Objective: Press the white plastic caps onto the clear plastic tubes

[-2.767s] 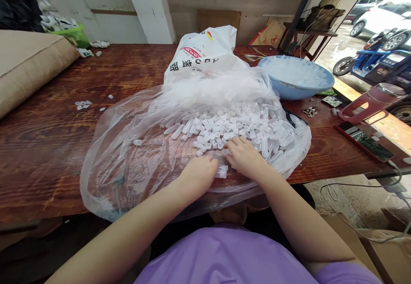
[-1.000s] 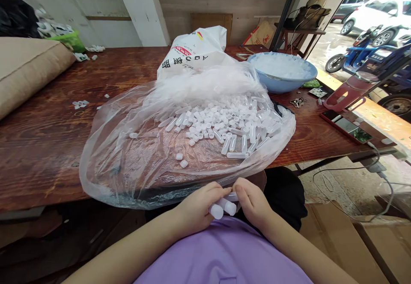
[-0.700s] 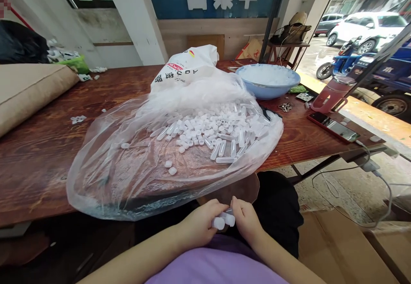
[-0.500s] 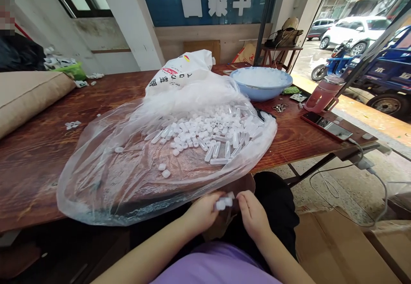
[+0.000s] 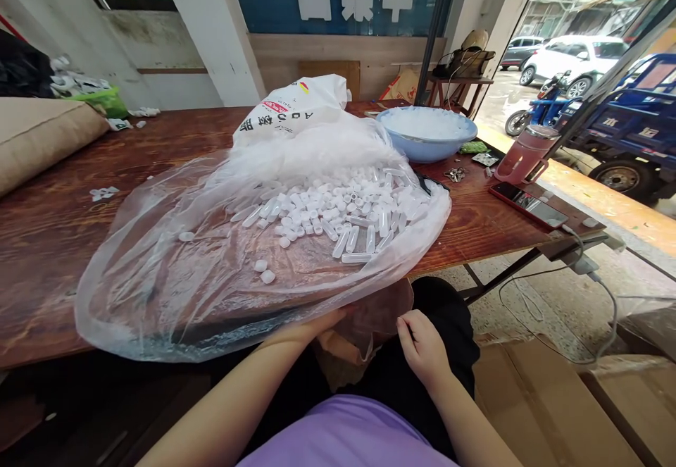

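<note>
- Change, vs. 0.5 s ago: left hand [image 5: 332, 318] shifts forward and out of most of the view; the small white pieces that showed in its grip then are out of sight now. Right hand [image 5: 422, 351] stays low over the lap, now well apart from the left.
- Left grip: cannot tell. Only a sliver of the hand shows, just below the near edge of the clear plastic bag [image 5: 174, 298]; fingers hidden.
- Right grip: fingers curled inward, thumb close to the index finger. Nothing shows between them; cannot tell whether the palm covers anything.
- Brown bag [image 5: 383, 312]: below the table edge, between the two hands, near the right fingertips.
- White caps [image 5: 322, 206]: heaped on the plastic, mixed with clear tubes [image 5: 353, 239], several of which lie flat along the front right of the heap.
- Two loose caps [image 5: 268, 277]: nearer the person, apart from the heap, side by side.
- Wooden table [image 5: 47, 256]: bears all of the heap; white printed sack [image 5: 301, 108] behind it.
- Blue bowl [image 5: 422, 148]: back right, filled with whitish contents.
- Pink bottle [image 5: 520, 160] and phone [image 5: 528, 206]: right end of table, phone with cable attached.
</note>
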### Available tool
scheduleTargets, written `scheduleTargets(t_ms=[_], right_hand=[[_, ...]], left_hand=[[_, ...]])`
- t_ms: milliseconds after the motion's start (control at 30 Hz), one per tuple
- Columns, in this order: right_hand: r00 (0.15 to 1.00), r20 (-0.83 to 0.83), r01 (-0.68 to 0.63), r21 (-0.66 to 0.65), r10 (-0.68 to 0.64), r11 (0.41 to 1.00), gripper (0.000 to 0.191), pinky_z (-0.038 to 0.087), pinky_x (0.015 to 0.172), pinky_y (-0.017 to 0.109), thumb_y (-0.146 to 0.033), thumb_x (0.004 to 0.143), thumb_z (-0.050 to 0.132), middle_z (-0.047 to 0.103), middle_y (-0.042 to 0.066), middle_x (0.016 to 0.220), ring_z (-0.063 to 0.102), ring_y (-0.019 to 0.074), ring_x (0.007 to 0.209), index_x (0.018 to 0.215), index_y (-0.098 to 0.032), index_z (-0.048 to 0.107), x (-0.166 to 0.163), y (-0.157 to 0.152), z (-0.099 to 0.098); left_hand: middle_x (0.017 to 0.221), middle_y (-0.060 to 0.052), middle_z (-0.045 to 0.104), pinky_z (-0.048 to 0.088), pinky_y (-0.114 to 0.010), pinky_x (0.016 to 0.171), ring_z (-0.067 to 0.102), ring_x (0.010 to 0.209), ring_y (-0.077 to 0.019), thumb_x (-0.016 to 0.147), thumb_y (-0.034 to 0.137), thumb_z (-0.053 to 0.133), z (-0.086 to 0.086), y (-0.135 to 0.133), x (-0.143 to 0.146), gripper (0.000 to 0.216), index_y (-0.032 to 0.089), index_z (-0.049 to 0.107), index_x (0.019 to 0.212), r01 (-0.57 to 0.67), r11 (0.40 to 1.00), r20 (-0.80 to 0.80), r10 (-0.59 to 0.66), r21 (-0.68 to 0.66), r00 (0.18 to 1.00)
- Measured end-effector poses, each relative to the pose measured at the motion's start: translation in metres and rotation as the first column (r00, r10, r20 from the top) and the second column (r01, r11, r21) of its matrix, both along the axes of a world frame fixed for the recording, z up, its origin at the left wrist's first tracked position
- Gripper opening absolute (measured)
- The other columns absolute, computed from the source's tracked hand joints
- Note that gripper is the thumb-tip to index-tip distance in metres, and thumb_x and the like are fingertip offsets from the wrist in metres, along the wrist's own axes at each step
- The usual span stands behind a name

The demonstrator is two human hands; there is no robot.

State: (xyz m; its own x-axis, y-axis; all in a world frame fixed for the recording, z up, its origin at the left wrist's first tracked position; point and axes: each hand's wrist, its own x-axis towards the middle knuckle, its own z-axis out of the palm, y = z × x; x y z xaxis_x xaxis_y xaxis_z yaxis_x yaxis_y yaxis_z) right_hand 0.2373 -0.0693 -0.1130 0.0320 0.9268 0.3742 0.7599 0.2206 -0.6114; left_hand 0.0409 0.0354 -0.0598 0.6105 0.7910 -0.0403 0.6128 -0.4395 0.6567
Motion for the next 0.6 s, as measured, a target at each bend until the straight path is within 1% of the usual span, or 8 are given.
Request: scheduleTargets(t_ms=[133, 233, 300, 367, 433, 500, 533, 600], right_hand=[[0.993, -0.072, -0.086, 0.157, 0.098, 0.984, 0.012, 0.048, 0.066, 0.030, -0.015, 0.089, 0.041, 0.058, 0.006, 0.076, 0.056, 0.0166, 0.073, 0.085, -0.020, 0.051, -0.013, 0.001, 0.025], [0.956, -0.031, -0.272, 0.267, 0.290, 0.925, 0.014, 0.049, 0.071, 0.029, -0.013, 0.087, 0.044, 0.061, 0.007, 0.083, 0.058, 0.0166, 0.079, 0.096, -0.019, 0.052, -0.041, 0.022, 0.063], [0.906, 0.046, -0.422, 0.173, 0.420, 0.890, 0.016, 0.049, 0.071, 0.029, -0.015, 0.088, 0.040, 0.062, 0.007, 0.081, 0.059, 0.0166, 0.078, 0.094, -0.019, 0.055, -0.070, 0.048, 0.091], [0.889, 0.166, -0.435, 0.022, 0.426, 0.900, 0.019, 0.049, 0.070, 0.031, -0.021, 0.089, 0.040, 0.063, 0.008, 0.084, 0.060, 0.0192, 0.078, 0.096, -0.016, 0.057, -0.103, 0.077, 0.112], [0.876, 0.269, -0.382, -0.116, 0.399, 0.917, 0.028, 0.048, 0.073, 0.034, -0.029, 0.088, 0.044, 0.063, 0.013, 0.096, 0.061, 0.0239, 0.087, 0.107, -0.012, 0.054, -0.137, 0.102, 0.123], [0.859, 0.337, -0.329, -0.212, 0.385, 0.920, 0.037, 0.048, 0.075, 0.036, -0.036, 0.086, 0.049, 0.062, 0.017, 0.102, 0.060, 0.0273, 0.093, 0.110, -0.009, 0.052, -0.164, 0.119, 0.127], [0.849, 0.359, -0.314, -0.247, 0.388, 0.917, 0.037, 0.048, 0.075, 0.036, -0.038, 0.085, 0.051, 0.062, 0.017, 0.102, 0.060, 0.0280, 0.093, 0.109, -0.009, 0.053, -0.174, 0.124, 0.126], [0.831, 0.384, -0.302, -0.295, 0.402, 0.906, 0.030, 0.048, 0.073, 0.036, -0.036, 0.086, 0.050, 0.062, 0.016, 0.100, 0.062, 0.0276, 0.090, 0.102, -0.011, 0.055, -0.186, 0.130, 0.121]], left_hand=[[0.129, -0.004, 0.053, 0.039, -0.036, 0.097, 0.047, 0.118, -0.0247, 0.078, 0.030, 0.059, 0.003, -0.025, -0.017, 0.046, 0.024, 0.050, 0.123, 0.083, 0.995, -0.081, -0.087, -0.054, 0.993], [0.134, -0.010, 0.048, 0.039, -0.037, 0.098, 0.046, 0.120, -0.0261, 0.076, 0.029, 0.061, 0.025, -0.051, -0.035, 0.053, 0.021, 0.047, 0.127, 0.200, 0.968, -0.098, -0.216, -0.154, 0.971], [0.125, -0.007, 0.056, 0.044, -0.032, 0.092, 0.054, 0.110, -0.0230, 0.077, 0.028, 0.060, 0.050, -0.064, -0.050, 0.044, 0.024, 0.053, 0.121, 0.270, 0.938, -0.047, -0.286, -0.217, 0.957], [0.109, -0.003, 0.066, 0.048, -0.026, 0.082, 0.062, 0.095, -0.0182, 0.082, 0.029, 0.054, 0.077, -0.068, -0.070, 0.032, 0.025, 0.059, 0.113, 0.286, 0.927, -0.009, -0.297, -0.241, 0.955], [0.096, -0.002, 0.068, 0.048, -0.022, 0.077, 0.063, 0.086, -0.0149, 0.088, 0.030, 0.043, 0.099, -0.058, -0.094, 0.027, 0.022, 0.063, 0.104, 0.177, 0.972, 0.006, -0.178, -0.153, 0.984], [0.097, -0.003, 0.067, 0.047, -0.025, 0.081, 0.061, 0.091, -0.0162, 0.091, 0.029, 0.034, 0.110, -0.035, -0.121, 0.031, 0.020, 0.063, 0.099, -0.108, 0.992, -0.030, 0.111, 0.065, 0.993], [0.102, -0.005, 0.066, 0.046, -0.029, 0.086, 0.058, 0.097, -0.0187, 0.091, 0.027, 0.031, 0.113, -0.020, -0.136, 0.033, 0.019, 0.061, 0.102, -0.290, 0.932, -0.076, 0.312, 0.215, 0.947], [0.118, -0.010, 0.058, 0.038, -0.036, 0.097, 0.050, 0.112, -0.0233, 0.089, 0.022, 0.032, 0.112, 0.013, -0.164, 0.035, 0.014, 0.055, 0.113, -0.422, 0.807, -0.251, 0.547, 0.414, 0.799]])
